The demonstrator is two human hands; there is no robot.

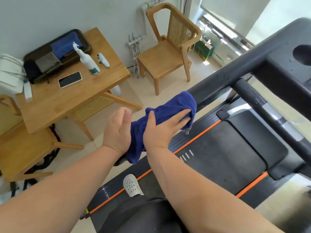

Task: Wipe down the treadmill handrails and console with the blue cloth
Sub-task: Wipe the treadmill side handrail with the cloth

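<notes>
- The blue cloth [161, 118] is draped over the left handrail [218, 84] of the treadmill and covers its near part; one end hangs down below the rail.
- The right hand [161, 130] lies on top of the cloth. Its fingers are almost straight and point along the rail toward the far right, the thumb is spread to the left, and the palm presses the cloth on the rail.
- The left hand [117, 130] is just left of the cloth and touches its edge. Its fingers are curled inward and the thumb is bent over them; I cannot tell if it holds anything.
- The console [286, 68] is at the far right, dark, with a round hollow in it.
- A white shoe [133, 185] stands on the side strip beside the treadmill belt [227, 148].
- On the left there is a wooden table [55, 105] with a spray bottle [89, 63], a phone [70, 79] and a black tray [30, 68].
- A wooden chair [168, 52] stands far behind the rail.
</notes>
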